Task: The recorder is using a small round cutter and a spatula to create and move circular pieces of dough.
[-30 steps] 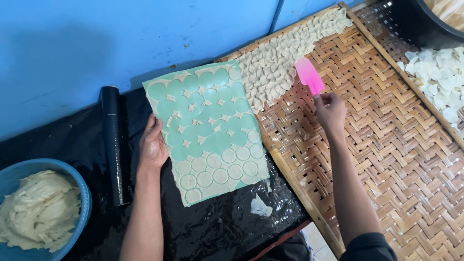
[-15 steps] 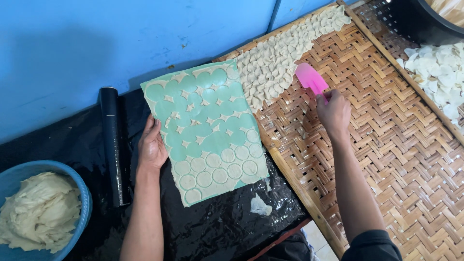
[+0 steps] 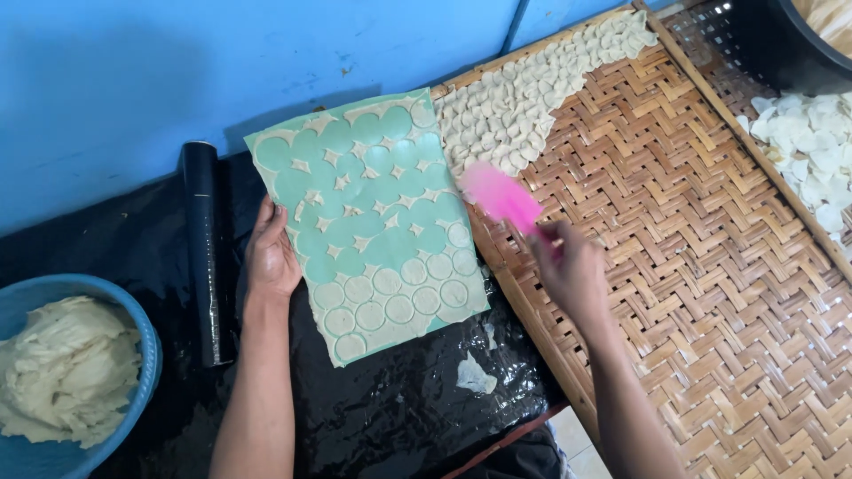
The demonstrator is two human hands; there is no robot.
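Head: right hand [image 3: 572, 270] grips smooth pink spatula [image 3: 501, 197]

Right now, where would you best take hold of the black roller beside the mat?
Grip the black roller around its middle, from above. It lies flat, long axis running away from the person, just left of the left hand; its bare round body probably lets fingers wrap across it.

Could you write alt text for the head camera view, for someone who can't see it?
A person's right hand holds a pink scraper at the edge of a green mat covered with cut dough circles, while the left hand rests on the mat's left edge. More dough pieces lie on a woven bamboo tray; a blue bowl of dough sits at left.
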